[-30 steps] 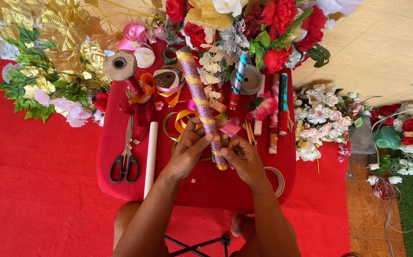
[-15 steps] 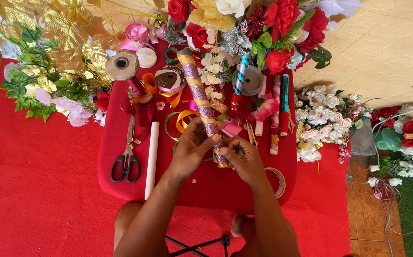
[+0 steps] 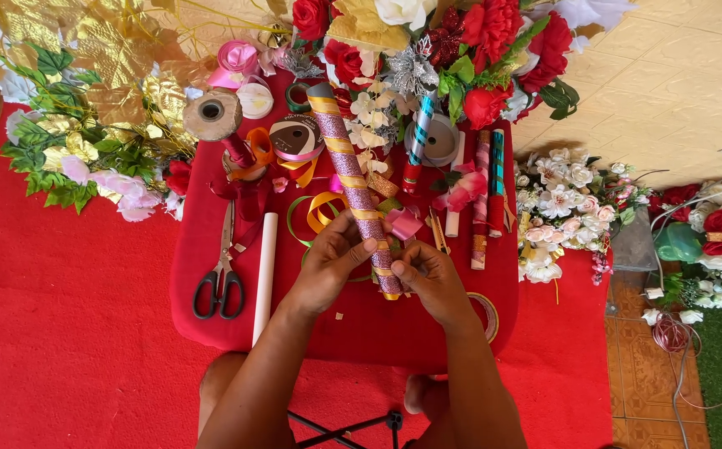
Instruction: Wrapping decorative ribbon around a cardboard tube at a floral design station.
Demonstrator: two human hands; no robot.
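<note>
A small table (image 3: 211,274) draped in red cloth is set on a red carpet (image 3: 61,333). Scissors (image 3: 221,278), a white stick (image 3: 265,266), ribbon spools (image 3: 294,137) and 1 tape ring (image 3: 487,314) are laid on it.

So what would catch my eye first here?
Centre stage, the left hand and right hand grip a long pink glitter stick spiralled with gold ribbon over a small red-covered table. Black-handled scissors lie at its left; red fabric roses crowd the far edge.

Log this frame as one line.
left hand: grips glitter tube | right hand: pinches tube's lower end | scissors: idle on red table
</note>
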